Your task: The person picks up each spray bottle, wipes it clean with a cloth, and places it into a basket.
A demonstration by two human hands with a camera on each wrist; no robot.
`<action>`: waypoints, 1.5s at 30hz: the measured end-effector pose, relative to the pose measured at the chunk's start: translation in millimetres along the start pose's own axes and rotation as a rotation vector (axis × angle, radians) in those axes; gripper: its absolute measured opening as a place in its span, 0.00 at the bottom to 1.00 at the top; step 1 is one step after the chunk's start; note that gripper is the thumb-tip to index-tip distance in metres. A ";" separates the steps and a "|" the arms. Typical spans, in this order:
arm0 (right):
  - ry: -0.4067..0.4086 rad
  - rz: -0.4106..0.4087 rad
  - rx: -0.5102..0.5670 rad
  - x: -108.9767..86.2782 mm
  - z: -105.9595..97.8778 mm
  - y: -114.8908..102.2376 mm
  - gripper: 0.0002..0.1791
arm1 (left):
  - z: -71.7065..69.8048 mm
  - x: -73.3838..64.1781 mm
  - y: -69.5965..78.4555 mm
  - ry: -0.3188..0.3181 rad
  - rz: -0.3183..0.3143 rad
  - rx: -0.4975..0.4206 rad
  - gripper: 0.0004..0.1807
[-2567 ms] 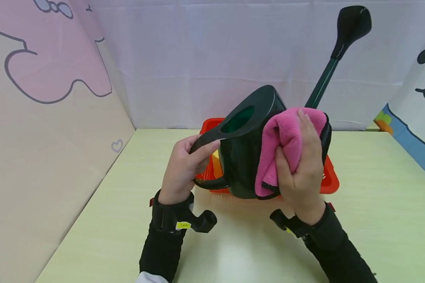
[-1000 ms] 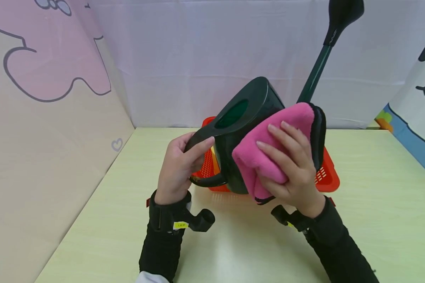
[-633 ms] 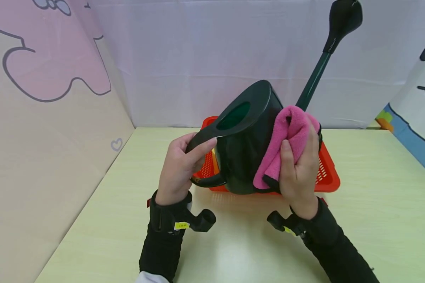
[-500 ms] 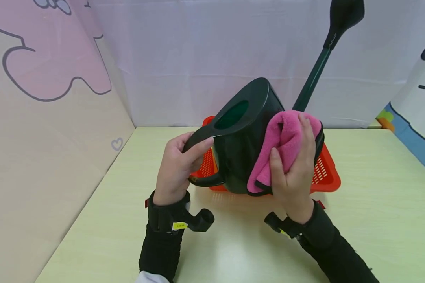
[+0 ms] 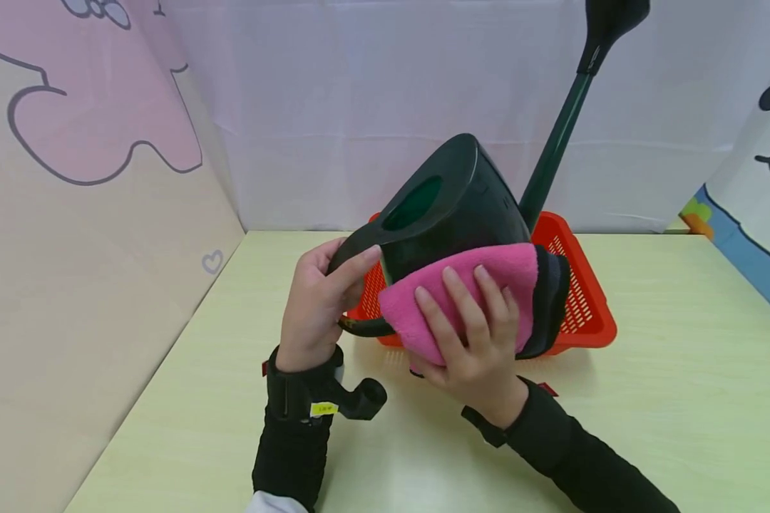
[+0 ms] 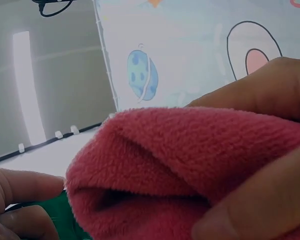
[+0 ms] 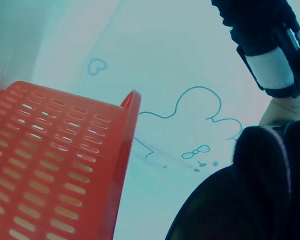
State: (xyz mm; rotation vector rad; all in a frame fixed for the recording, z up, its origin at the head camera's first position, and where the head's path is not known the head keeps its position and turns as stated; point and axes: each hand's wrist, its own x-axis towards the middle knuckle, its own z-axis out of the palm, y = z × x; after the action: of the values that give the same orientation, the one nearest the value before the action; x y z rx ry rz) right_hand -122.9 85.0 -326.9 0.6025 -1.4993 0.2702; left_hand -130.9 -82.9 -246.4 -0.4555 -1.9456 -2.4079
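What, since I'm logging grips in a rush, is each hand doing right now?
Left hand: closed, holding the watering can by its handle.
Right hand: closed, holding the pink cloth.

"How is the left hand (image 5: 314, 306) held?"
"Left of the frame's centre, thumb (image 5: 357, 269) pointing up and right over curled fingers; the left forearm (image 5: 295, 452) rises from the bottom edge."
"And the right hand (image 5: 478, 353)?"
"Right of centre, back showing, fingertips (image 5: 449, 274) spread towards the upper left; the right forearm (image 5: 606, 467) slants in from the lower right"
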 end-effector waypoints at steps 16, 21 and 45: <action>-0.123 -0.250 0.274 16.4 -11.2 38.0 0.27 | -15.1 5.7 -2.4 -0.036 0.034 -0.092 0.11; 0.026 -0.058 0.417 19.4 -6.9 51.2 0.23 | -13.8 6.8 -2.3 -0.055 0.026 -0.098 0.11; -0.060 0.555 0.287 17.9 -7.9 27.1 0.30 | -9.1 8.4 -3.4 -0.065 -0.067 -0.023 0.06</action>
State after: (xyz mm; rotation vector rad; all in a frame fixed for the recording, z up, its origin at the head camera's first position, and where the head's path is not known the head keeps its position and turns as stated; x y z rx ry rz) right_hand -129.0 108.1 -303.5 0.4079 -1.6796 0.9137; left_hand -141.5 -89.5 -249.4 -0.4831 -1.9921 -2.4885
